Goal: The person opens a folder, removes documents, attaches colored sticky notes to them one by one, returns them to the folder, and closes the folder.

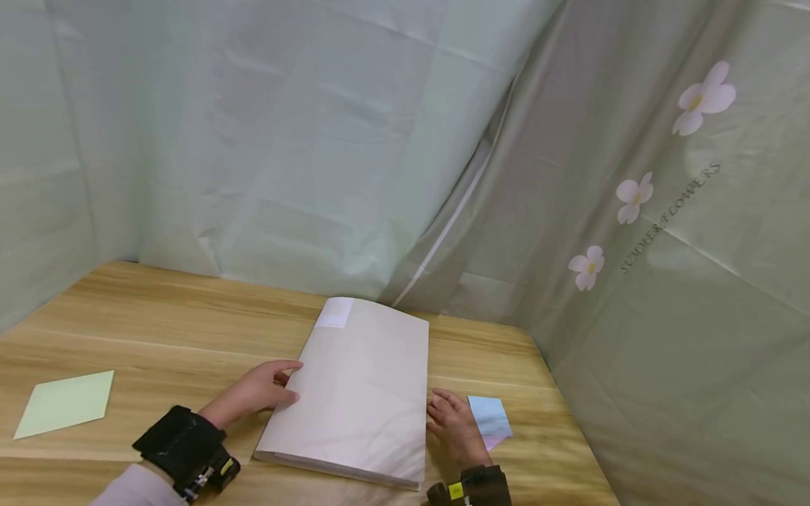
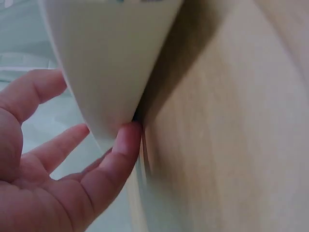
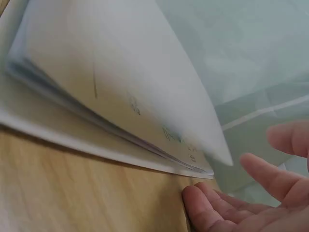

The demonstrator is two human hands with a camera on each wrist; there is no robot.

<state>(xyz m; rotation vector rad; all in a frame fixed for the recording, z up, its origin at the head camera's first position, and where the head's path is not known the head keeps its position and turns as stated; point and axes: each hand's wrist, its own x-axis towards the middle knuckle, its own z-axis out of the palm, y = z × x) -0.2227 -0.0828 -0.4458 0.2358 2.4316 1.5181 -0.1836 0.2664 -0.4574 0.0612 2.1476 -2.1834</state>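
Observation:
A large book with a plain beige cover and a white label in its upper left corner lies on the table, tilted slightly in the head view. My left hand touches its left edge; in the left wrist view, fingertips rest along the spine side. Beside the right edge is my right hand, its fingers loosely bent and holding nothing. From the right wrist, the top leaf stands a little raised over the pages, blurred, with small green marks, and my right hand is apart from it.
To the left lies a pale green sheet. A blue paper with a pink one under it is next to my right hand. Grey-green curtains hang behind the wooden table and along its sides.

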